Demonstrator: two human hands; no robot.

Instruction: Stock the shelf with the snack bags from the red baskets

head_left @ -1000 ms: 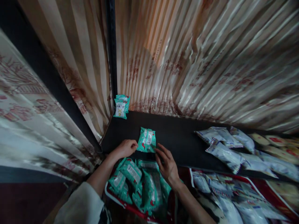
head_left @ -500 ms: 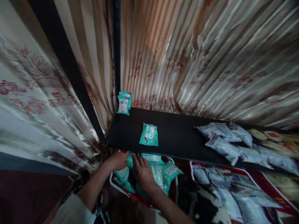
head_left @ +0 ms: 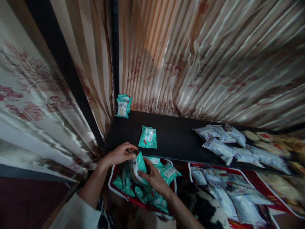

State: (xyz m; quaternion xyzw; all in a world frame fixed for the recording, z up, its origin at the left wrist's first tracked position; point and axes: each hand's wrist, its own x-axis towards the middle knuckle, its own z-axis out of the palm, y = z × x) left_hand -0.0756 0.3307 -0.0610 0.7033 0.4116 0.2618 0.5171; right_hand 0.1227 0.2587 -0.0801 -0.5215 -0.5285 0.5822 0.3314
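Note:
Between my two hands a teal snack bag (head_left: 138, 165) with a white label is held tilted, just over the red basket (head_left: 128, 198). My left hand (head_left: 122, 153) grips its upper left edge, thumb and fingers closed on it. My right hand (head_left: 152, 176) has its thumb on the front face and fingers round the right side. Several more teal bags fill the basket below. On the black shelf (head_left: 176, 133) a single teal snack bag (head_left: 148, 137) lies flat, and a few others (head_left: 123, 106) stand upright in the back left corner.
White and blue snack packets (head_left: 221, 148) lie on the shelf's right part, with pale yellow packs (head_left: 267, 140) beyond. A second red basket (head_left: 190, 173) of white packets stands below. A dark shelf post (head_left: 64, 70) and striped curtains (head_left: 166, 57) bound the left and back.
My hands, earlier down among the bags in the basket, have risen with one teal bag, its labelled front now showing. The view has shifted slightly right.

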